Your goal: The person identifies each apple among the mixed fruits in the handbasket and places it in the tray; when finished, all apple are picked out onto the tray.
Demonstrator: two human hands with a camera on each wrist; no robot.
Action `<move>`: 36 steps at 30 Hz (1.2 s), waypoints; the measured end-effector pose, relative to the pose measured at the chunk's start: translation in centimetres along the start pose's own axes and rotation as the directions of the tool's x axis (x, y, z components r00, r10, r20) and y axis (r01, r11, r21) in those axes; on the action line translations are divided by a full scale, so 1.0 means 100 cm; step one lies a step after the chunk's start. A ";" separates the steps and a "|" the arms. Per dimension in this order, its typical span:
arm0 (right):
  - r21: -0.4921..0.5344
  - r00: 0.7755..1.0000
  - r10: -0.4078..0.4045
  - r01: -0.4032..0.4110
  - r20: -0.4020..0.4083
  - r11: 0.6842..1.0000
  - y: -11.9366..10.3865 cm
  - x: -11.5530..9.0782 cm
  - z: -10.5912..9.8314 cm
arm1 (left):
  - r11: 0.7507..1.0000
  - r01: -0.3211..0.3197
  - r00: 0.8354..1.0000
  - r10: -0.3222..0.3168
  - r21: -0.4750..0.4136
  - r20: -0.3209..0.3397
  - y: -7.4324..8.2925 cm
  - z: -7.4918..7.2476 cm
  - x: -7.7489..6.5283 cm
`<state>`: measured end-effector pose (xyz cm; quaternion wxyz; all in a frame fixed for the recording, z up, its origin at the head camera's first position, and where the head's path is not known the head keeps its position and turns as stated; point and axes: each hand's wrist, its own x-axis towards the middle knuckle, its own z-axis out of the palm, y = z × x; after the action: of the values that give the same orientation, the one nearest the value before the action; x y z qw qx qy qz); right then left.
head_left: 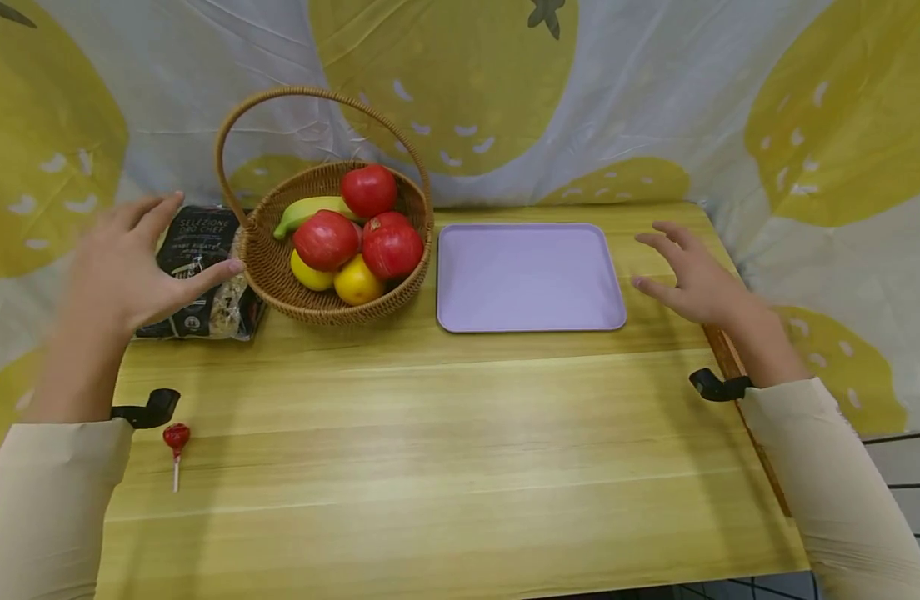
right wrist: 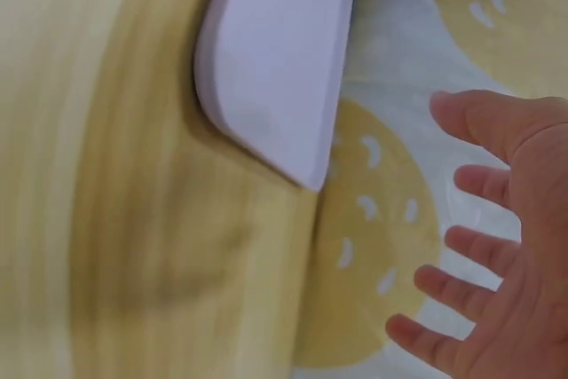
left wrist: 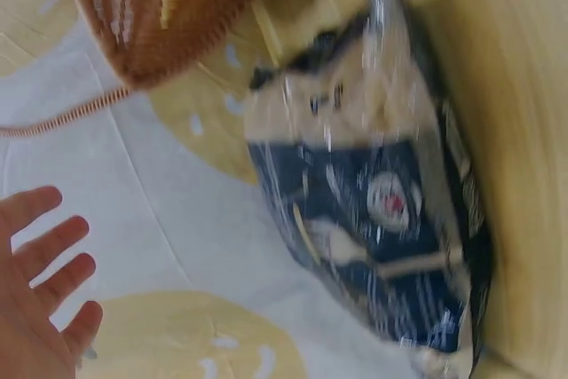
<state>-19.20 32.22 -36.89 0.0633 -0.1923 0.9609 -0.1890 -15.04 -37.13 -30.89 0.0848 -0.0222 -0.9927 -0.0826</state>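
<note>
Observed beige sleeves [head_left: 51, 508] nearest, at near left and right. Found left grip [head_left: 130, 267] released and spread, near black packet [head_left: 200, 237] at far left of table [head_left: 460, 450], just left of wicker basket [head_left: 332, 316] holding fruit [head_left: 327, 240]. Found right grip [head_left: 692, 283] likewise released, just right of lilac tray [head_left: 531, 279] set at far right. Recorded red lollipop [head_left: 177, 437] at near left.

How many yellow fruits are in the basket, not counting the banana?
2 that I can see: one yellow fruit near the front of the basket, and another yellow one just left of it, partly behind a red fruit. More may be hidden underneath.
</note>
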 end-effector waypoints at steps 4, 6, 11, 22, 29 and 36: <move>0.056 0.999 -0.007 0.009 -0.033 0.998 -0.001 0.000 0.019 | 0.995 -0.025 0.997 0.017 -0.100 -0.080 0.012 0.008 -0.008; 0.079 0.999 -0.002 0.005 -0.044 0.997 -0.003 0.000 0.028 | 0.987 -0.036 0.993 0.018 -0.154 -0.118 0.019 0.014 -0.011; 0.139 0.997 0.058 -0.049 -0.058 0.989 -0.003 -0.005 0.043 | 0.968 -0.023 0.992 -0.010 -0.249 -0.130 0.037 0.029 -0.016; 0.294 0.992 0.090 -0.060 -0.088 0.954 0.002 -0.012 0.074 | 0.915 -0.057 0.993 0.013 -0.399 -0.113 0.089 0.043 -0.009; 0.319 0.985 0.123 -0.080 -0.118 0.944 0.002 -0.011 0.086 | 0.894 -0.110 0.987 0.049 -0.434 -0.150 0.112 0.057 -0.001; 0.299 0.980 0.119 -0.067 -0.158 0.952 0.001 -0.010 0.095 | 0.896 -0.132 0.984 0.068 -0.425 -0.164 0.124 0.065 0.005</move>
<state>-16.52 29.47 -45.63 0.0158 -0.1179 0.9323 -0.3417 -15.93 -23.85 -35.15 0.1535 -0.0855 -0.9381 -0.2985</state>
